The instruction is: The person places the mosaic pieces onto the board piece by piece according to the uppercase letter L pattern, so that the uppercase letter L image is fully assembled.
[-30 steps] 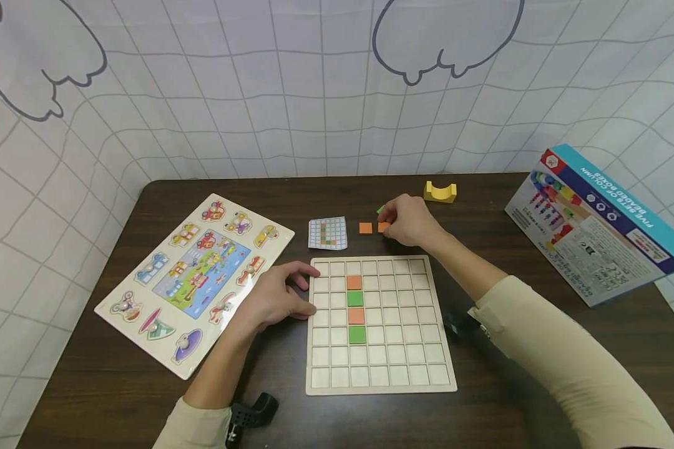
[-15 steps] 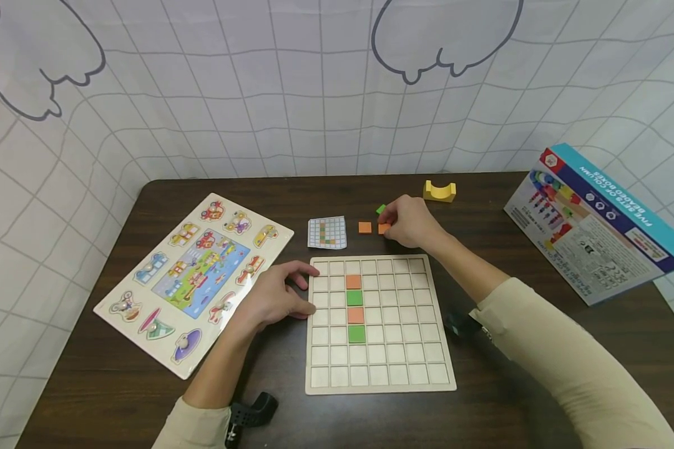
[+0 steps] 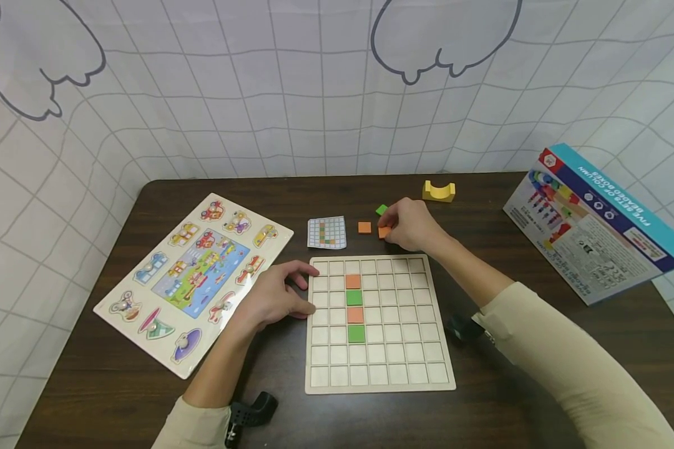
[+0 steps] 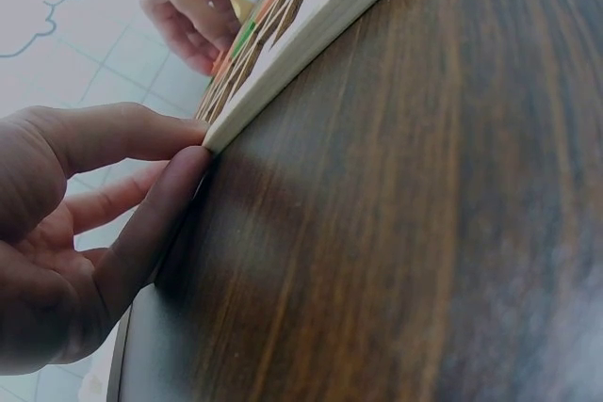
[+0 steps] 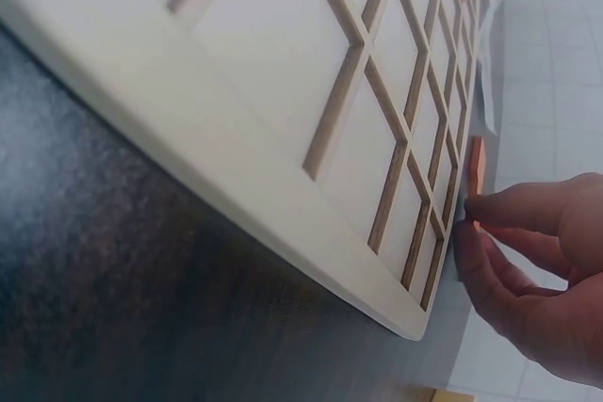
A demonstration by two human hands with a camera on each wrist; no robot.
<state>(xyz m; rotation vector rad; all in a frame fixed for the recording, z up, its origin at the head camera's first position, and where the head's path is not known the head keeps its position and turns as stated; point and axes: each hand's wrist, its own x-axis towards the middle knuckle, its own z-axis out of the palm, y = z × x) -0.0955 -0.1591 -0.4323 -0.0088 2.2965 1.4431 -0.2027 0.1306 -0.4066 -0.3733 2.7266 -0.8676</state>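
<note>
The table (image 3: 483, 415) is showing dark brown grain. The board (image 3: 399, 374) is displaying a pale beige grid; toward its left edge, orange tiles (image 3: 352, 282) and green tiles (image 3: 356, 334) are alternating. Near the table's far edge, two loose tiles (image 3: 364, 227) are showing orange and the block (image 3: 439, 194) yellow. By the right edge, the box (image 3: 612, 231) is carrying light blue, navy and white.

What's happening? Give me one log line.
left hand: touches grid board edge | right hand: pinches orange tile | tiles in board: two orange, two green
</note>
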